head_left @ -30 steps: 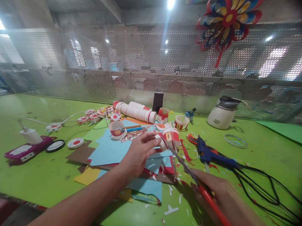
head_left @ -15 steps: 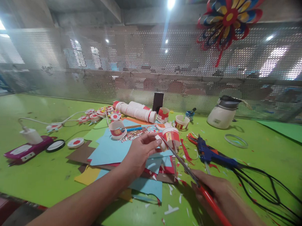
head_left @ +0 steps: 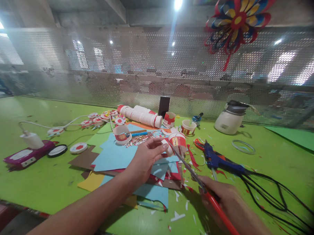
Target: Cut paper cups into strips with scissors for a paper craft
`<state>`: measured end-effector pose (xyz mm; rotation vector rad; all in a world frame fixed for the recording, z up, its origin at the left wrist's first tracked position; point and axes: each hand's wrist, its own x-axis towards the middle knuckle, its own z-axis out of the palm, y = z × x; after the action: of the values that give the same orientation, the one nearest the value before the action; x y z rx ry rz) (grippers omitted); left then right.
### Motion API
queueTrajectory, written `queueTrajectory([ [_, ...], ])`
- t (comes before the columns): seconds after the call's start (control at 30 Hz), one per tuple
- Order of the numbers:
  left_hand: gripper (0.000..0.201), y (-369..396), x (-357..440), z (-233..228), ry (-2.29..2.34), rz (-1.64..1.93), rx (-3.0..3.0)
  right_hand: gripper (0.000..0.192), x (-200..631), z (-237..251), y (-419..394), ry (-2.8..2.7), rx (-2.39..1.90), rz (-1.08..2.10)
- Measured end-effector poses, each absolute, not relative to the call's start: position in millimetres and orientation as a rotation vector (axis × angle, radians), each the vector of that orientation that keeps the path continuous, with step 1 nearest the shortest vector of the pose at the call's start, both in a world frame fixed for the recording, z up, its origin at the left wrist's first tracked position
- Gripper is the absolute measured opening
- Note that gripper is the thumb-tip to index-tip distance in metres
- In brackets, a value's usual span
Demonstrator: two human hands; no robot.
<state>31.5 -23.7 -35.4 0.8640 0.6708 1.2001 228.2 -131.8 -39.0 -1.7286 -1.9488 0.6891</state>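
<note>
My left hand (head_left: 147,157) reaches over the stacked coloured paper, pinching a small white and red paper-cup piece (head_left: 168,150) between thumb and fingers. My right hand (head_left: 218,194) is closed around long scissors (head_left: 198,180) with a red handle that runs down toward the lower right. The metal tips are beside the held piece; whether they touch it I cannot tell. Just behind the tips is a red and white paper cup (head_left: 178,141). Light-blue paper (head_left: 115,159) lies under my left hand, and white and red scraps (head_left: 178,216) are scattered below the scissors.
A blue glue gun (head_left: 220,163) with black cable lies to the right, a white jug (head_left: 229,119) behind it. Stacked paper cups (head_left: 141,116) lie at the back. On the left are a purple power strip (head_left: 27,155) and round red-and-white discs (head_left: 78,147). A perforated metal screen (head_left: 138,61) stands behind.
The scissor tips have shifted slightly right, away from the held cup piece. My left hand keeps its pinch in nearly the same place.
</note>
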Motion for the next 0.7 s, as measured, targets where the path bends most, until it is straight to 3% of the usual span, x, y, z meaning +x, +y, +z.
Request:
queueTrajectory([
  [0.2, 0.032, -22.7, 30.7, -34.1, 0.654, 1.170, 0.844, 0.041, 231.9, -39.4, -127.3, -2.060, -1.701, 0.558],
  [0.37, 0.036, -23.7, 31.8, -33.4, 0.685, 1.171, 0.904, 0.048, 230.9, -38.0, -128.9, -2.014, -1.678, 0.634],
  [0.7, 0.039, -25.4, 32.5, -33.5, 0.680, 1.141, 0.944, 0.039, 224.8, -28.8, -131.6, -1.965, -1.688, 0.662],
])
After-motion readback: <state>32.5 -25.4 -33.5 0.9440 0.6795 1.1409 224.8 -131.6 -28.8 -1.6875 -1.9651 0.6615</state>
